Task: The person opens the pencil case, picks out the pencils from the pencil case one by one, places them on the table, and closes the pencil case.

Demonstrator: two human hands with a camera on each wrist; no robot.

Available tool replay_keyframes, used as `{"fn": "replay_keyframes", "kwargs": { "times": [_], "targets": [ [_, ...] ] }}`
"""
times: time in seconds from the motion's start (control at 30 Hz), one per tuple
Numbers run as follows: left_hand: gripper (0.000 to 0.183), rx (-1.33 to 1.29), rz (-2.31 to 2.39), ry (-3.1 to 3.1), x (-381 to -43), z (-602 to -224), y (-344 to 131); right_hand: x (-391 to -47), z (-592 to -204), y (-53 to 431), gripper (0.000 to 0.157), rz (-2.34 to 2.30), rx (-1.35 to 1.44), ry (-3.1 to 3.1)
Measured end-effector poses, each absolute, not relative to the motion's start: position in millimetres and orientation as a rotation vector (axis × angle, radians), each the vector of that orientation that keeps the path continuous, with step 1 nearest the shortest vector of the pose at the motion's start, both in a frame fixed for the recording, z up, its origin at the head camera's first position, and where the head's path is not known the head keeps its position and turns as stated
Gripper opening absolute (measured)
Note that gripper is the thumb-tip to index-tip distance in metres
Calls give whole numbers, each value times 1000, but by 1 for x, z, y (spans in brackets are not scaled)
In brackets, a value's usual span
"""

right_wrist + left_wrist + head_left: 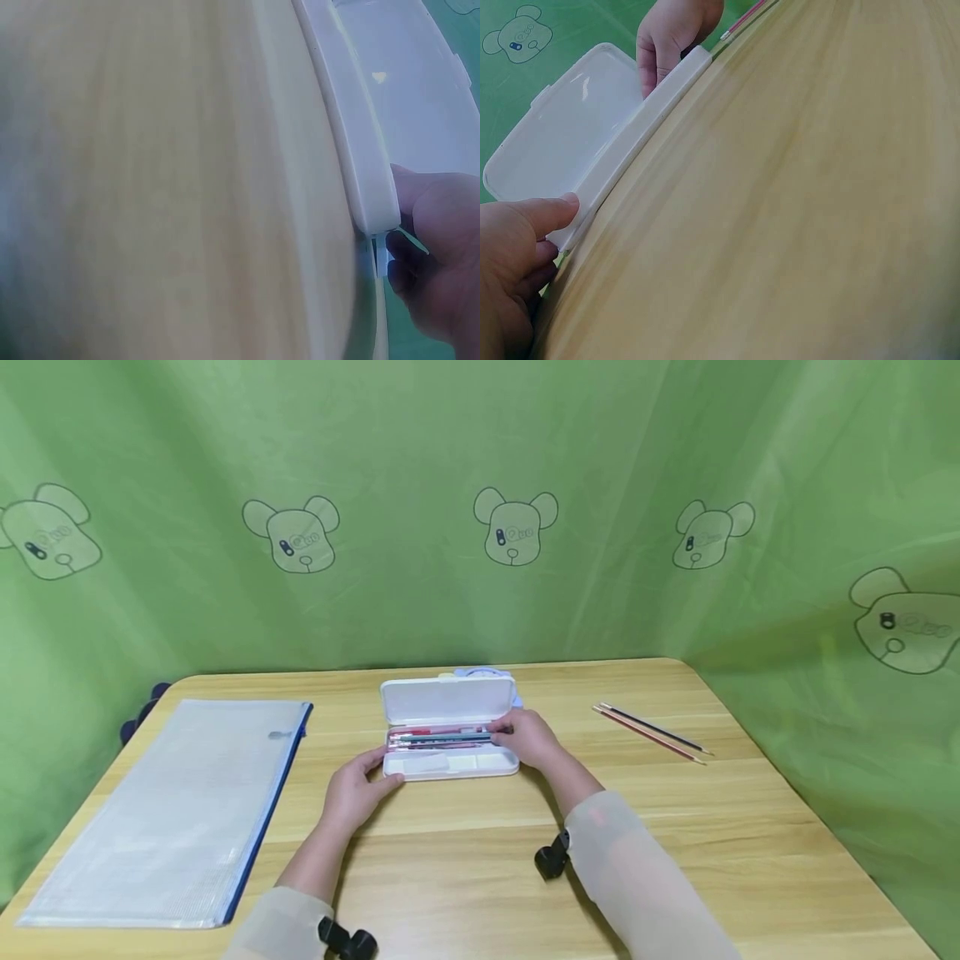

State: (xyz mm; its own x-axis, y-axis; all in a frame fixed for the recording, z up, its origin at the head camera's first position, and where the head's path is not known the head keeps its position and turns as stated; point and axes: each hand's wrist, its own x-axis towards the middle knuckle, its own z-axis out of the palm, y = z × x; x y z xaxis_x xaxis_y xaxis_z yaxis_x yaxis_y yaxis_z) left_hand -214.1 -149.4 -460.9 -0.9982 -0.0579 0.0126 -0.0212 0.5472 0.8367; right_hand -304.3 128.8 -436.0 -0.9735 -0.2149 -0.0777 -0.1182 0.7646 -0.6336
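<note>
A white pencil case point(450, 766) lies with its lid point(447, 702) raised, several pencils point(435, 740) lengthwise inside. At its left end my left hand point(354, 792) grips the case, thumb on the front wall and fingers round the corner, as the left wrist view also shows. My right hand point(527, 739) reaches into the right end, thumb and forefinger pinching the end of a teal pencil point(465, 737). In the right wrist view, the case wall hides those fingertips, while the other fingers point(405, 259) curl beside the case's end.
Two more pencils, one red point(652, 737) and one dark point(660, 728), lie on the table at right. A translucent zip pouch point(165, 810) with a blue edge lies flat at left. Something light blue point(483, 672) shows behind the lid. A green curtain point(420, 610) hangs behind the table.
</note>
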Motion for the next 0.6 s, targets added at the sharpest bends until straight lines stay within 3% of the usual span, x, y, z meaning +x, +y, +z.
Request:
{"fn": "replay_keyframes", "kwargs": {
  "times": [0.6],
  "targets": [
    [59, 64, -1479, -2730, -215, -462, -150, -290, -427, 149, 20, -1158, -383, 2766]
  ]
}}
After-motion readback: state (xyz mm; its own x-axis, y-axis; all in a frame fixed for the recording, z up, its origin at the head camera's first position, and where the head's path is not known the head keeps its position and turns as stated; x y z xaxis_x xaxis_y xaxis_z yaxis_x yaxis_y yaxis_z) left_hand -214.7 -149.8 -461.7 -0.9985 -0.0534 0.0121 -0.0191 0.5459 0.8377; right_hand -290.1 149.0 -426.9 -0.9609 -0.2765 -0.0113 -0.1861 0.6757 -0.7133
